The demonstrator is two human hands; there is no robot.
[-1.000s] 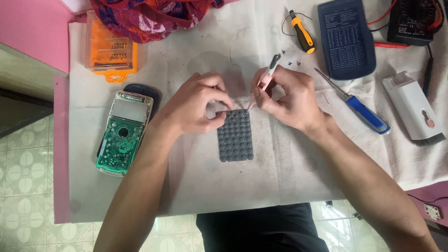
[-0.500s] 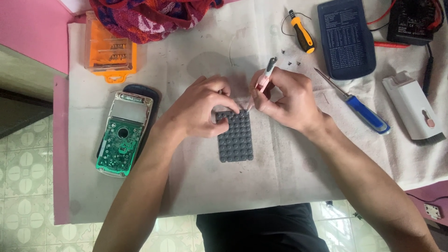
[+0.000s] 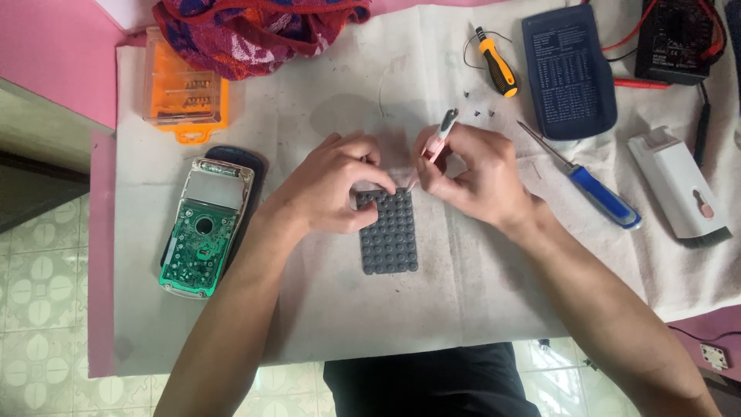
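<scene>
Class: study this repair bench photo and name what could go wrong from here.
1. The tiny loose screws lie unboxed on the white cloth; a sleeve or tug could scatter them.
2. The bare green circuit board sits near the table edge and could be knocked off.

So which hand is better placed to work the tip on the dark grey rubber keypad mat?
Right hand: it holds the pink pen-shaped tool tip-down at the keypad mat's top edge, while the left hand pins it.

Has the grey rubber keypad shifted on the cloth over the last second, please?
No. The grey keypad sits as before relative to the open circuit board, pinned by the left hand.
</scene>
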